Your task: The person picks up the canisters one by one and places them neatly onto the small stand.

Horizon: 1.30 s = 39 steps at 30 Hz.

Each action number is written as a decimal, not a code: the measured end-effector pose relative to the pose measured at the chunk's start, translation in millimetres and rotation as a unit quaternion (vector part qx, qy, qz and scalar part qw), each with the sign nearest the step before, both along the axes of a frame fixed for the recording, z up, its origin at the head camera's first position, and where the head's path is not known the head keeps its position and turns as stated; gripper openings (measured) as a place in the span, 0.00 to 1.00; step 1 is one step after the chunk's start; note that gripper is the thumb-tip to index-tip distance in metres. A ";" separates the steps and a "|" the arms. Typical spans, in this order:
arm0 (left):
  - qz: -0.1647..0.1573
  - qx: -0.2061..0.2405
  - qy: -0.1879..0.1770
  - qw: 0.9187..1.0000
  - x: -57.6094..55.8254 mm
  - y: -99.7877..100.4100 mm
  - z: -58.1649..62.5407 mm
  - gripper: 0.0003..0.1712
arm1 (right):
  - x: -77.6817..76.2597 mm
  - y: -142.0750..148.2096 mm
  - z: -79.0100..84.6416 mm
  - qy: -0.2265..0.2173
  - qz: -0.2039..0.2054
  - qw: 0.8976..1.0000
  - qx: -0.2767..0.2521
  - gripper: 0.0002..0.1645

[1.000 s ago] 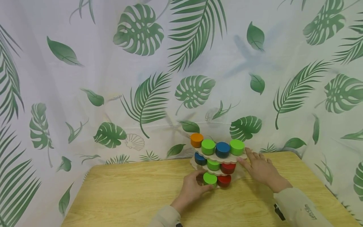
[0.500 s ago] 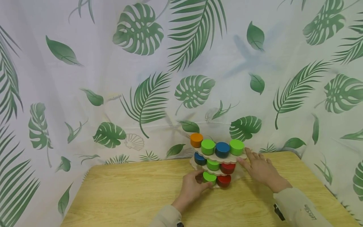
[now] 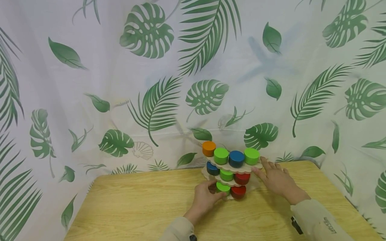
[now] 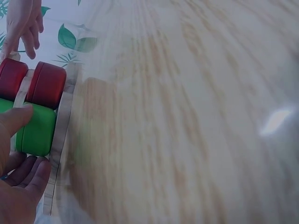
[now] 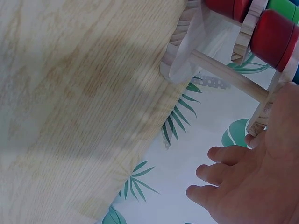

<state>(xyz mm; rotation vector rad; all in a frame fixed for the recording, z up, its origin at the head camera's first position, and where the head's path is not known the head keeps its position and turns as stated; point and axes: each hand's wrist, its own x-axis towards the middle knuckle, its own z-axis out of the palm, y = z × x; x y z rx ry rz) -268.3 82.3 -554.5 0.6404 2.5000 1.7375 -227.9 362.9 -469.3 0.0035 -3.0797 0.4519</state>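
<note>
A three-tier wooden stand with scalloped boards stands towards the back right of the table, holding coloured round blocks. My left hand pinches a green block on the lowest tier, its thumb on one side and fingers on the other. Beside that sits a red block. My right hand grips the right end of the top board between thumb and index finger. Its other fingers stick out behind. On the top tier are an orange block, a blue block and two green ones.
The wooden table extends left and in front of the stand. A leaf-printed white cloth hangs right behind the table's back edge. A dowel joins the boards at the stand's right end.
</note>
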 end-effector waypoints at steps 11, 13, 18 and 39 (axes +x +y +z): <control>0.004 0.000 -0.001 1.000 -1.4 1.1 0.3 0.33 | -1.4 1.2 -2.1 0.000 0.000 1.000 0.000 0.55; 0.005 -0.001 0.000 1.000 -1.7 1.1 0.0 0.33 | -0.9 0.8 -1.6 -0.001 0.000 1.000 -0.002 0.55; 0.007 -0.005 0.005 1.000 -1.1 -1.3 -0.2 0.33 | 0.2 -0.4 -0.6 0.011 -0.004 1.000 -0.009 0.55; -0.174 -0.006 -0.064 0.983 23.8 -62.2 14.2 0.23 | -0.1 0.6 0.2 0.003 0.004 1.000 -0.002 0.54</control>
